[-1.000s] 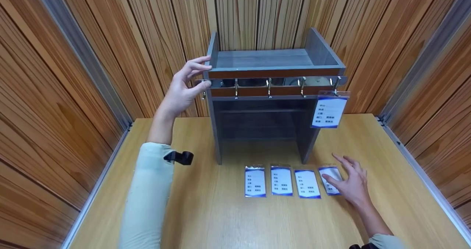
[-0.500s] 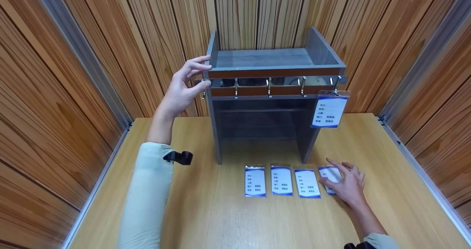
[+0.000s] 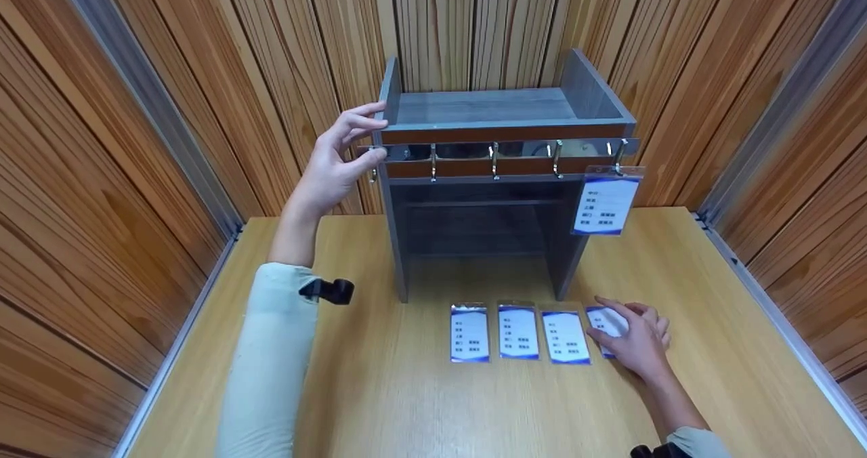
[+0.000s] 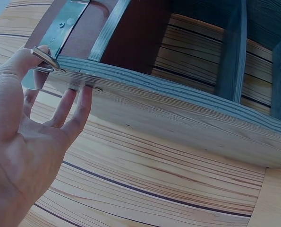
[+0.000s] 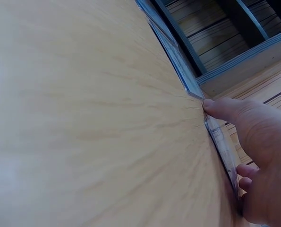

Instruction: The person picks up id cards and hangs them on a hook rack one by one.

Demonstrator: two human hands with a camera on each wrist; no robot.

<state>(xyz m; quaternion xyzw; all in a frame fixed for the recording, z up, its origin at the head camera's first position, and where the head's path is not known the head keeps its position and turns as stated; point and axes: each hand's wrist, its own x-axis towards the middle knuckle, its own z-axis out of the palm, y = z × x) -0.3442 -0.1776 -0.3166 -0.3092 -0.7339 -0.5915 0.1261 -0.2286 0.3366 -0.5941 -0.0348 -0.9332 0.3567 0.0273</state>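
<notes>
My left hand (image 3: 330, 168) holds the left front edge of a small grey wooden shelf (image 3: 488, 106). Its thumb presses by the end hook of the metal hook rail (image 4: 62, 26), while the other fingers lean on the side panel (image 4: 145, 113). On the table, my right hand (image 3: 640, 344) spans the rightmost name badge (image 3: 605, 318), thumb at the left edge and curled fingers at the far right edge. That badge lies flat in a clear sleeve, partly covered by the hand. Another name badge (image 3: 605, 204) hangs from the rail's rightmost hook (image 3: 619, 154).
Left of my right hand, three more badges lie in a row: a left badge (image 3: 469, 334), a middle badge (image 3: 519, 332) and a right badge (image 3: 566, 338). They rest on the wooden table (image 3: 406, 404) before the shelf. Wood-plank walls (image 3: 291, 72) enclose the table.
My right hand has shifted slightly left and its fingers have drawn in toward the thumb around the rightmost badge on the table. My left hand stays put on the shelf.
</notes>
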